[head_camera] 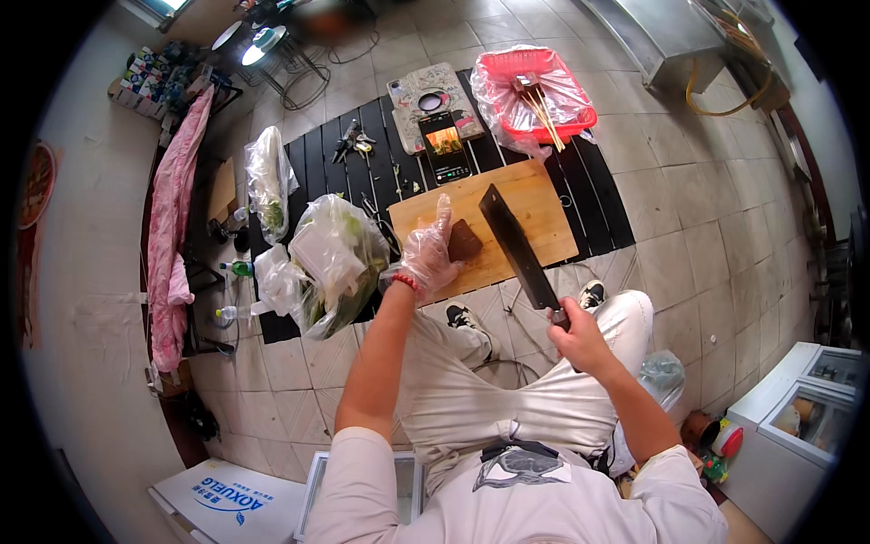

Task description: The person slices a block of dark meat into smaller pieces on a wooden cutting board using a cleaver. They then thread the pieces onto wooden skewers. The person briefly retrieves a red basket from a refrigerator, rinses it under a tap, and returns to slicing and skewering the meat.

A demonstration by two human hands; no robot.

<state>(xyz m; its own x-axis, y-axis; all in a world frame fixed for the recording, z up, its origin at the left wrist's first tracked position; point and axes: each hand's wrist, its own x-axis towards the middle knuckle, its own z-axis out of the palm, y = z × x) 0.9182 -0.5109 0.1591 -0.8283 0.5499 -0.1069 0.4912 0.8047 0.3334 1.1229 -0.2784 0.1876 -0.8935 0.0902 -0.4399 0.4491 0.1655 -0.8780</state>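
My right hand (583, 333) grips the handle of a dark-bladed cleaver (513, 238), whose blade points up and away over the right part of a wooden cutting board (537, 197). My left hand (428, 255) wears a clear plastic glove and a red bead bracelet. It lies at the board's left side, index finger extended and thumb apart, right beside a brown block of food (465, 241). Whether the palm touches the block cannot be told. Beyond the board, a red plastic basket (584, 121) lined with clear film holds brown pieces on wooden skewers (544, 119).
A black slatted table (605, 197) bears the board, a lit phone (445, 149) against a patterned case (408, 112), keys (355, 143), and bagged vegetables (340, 265) at left. A long wrapped vegetable (270, 183) lies further left. A cable (523, 333) runs across the floor near my feet.
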